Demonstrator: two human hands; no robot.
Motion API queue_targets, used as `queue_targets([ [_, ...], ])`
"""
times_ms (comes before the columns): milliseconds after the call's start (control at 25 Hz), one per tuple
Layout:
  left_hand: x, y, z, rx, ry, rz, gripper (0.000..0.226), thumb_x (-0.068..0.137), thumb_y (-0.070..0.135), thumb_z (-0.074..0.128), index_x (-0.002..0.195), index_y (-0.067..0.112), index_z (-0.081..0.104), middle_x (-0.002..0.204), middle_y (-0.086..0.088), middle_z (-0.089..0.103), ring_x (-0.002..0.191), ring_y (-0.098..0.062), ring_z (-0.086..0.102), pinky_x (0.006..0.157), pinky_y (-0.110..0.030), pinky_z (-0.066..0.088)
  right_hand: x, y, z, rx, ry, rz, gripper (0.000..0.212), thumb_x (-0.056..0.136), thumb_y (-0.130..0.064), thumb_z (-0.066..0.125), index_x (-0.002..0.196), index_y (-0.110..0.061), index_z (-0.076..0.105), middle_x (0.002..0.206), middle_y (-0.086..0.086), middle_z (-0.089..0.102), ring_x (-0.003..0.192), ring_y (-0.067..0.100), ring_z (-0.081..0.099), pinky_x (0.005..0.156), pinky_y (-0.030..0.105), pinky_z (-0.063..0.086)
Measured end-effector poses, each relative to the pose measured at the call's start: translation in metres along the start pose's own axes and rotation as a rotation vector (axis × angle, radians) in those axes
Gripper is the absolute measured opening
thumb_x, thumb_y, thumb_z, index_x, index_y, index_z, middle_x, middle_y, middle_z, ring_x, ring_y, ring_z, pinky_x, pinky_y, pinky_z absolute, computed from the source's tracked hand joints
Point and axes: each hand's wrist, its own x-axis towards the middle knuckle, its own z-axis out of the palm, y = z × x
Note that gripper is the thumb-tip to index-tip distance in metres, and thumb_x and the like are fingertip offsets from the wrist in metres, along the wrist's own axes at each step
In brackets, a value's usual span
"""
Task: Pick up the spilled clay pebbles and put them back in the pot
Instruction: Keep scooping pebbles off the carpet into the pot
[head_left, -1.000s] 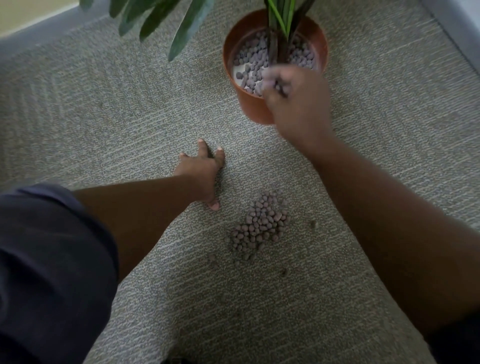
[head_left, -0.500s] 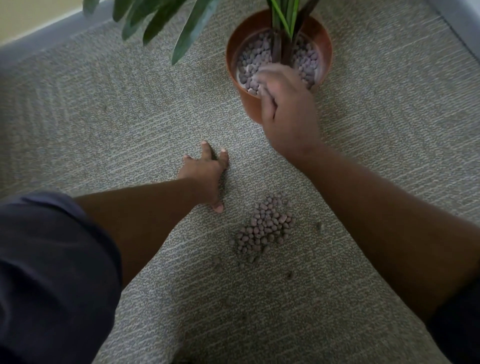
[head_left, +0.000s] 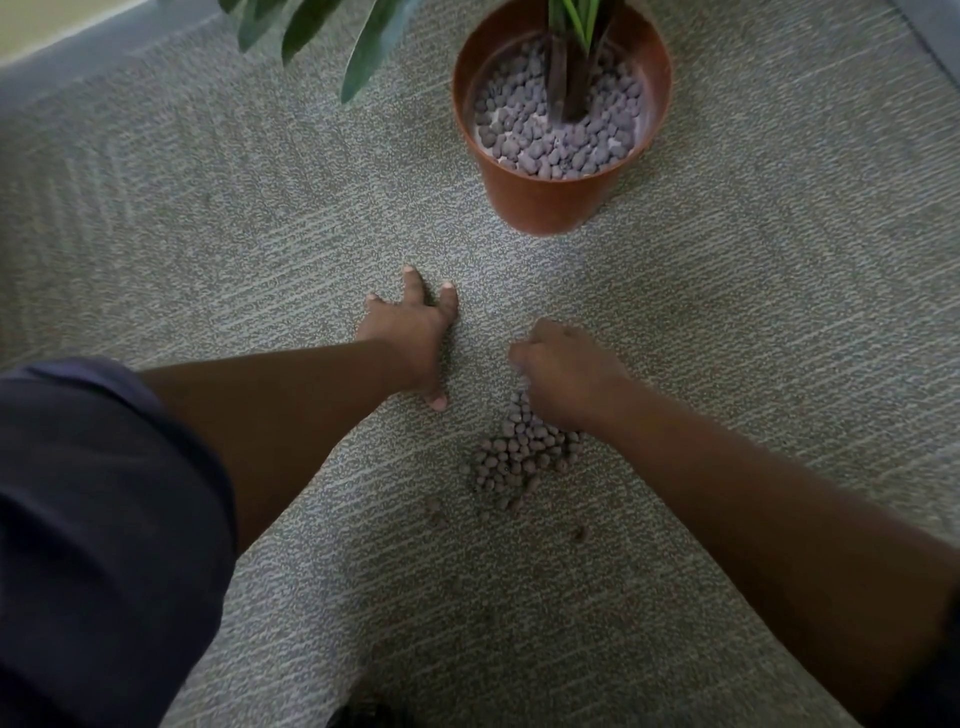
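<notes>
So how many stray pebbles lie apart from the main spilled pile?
3, perhaps more hidden under the right hand: two left of the pile's near end, one nearer the camera to its right.

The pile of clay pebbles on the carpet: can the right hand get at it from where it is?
Probably yes. The right hand is already at the far edge of the spilled clay pebbles, fingers curled down toward them, nothing between. The left hand rests on the carpet, apart from them.
</notes>
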Motion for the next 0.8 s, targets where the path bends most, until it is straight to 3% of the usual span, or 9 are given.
queue_targets([
  [560, -0.001, 0.002, -0.002, 0.013, -0.018, -0.01, 0.154, 0.044, 0.056, 0.094, 0.156, 0.037, -0.01, 0.165, -0.016, -0.016, 0.14, -0.063, 0.02, 0.098, -0.061, 0.047, -0.002, -0.002, 0.007, 0.162, 0.098, -0.013, 0.02, 0.093, -0.01, 0.054, 0.106, -0.007, 0.07, 0.115, 0.016, 0.059, 0.108, 0.033, 0.059, 0.093, 0.036, 0.048],
  [800, -0.002, 0.002, -0.004, 0.034, -0.011, -0.005, 0.154, 0.046, 0.058, 0.094, 0.157, 0.034, -0.01, 0.165, -0.019, -0.014, 0.139, -0.063, 0.02, 0.101, -0.06, 0.045, -0.002, -0.003, -0.009, 0.233, 0.132, -0.012, 0.018, 0.091, -0.01, 0.057, 0.089, -0.01, 0.075, 0.095, 0.012, 0.07, 0.091, 0.028, 0.066, 0.084, 0.035, 0.053],
])
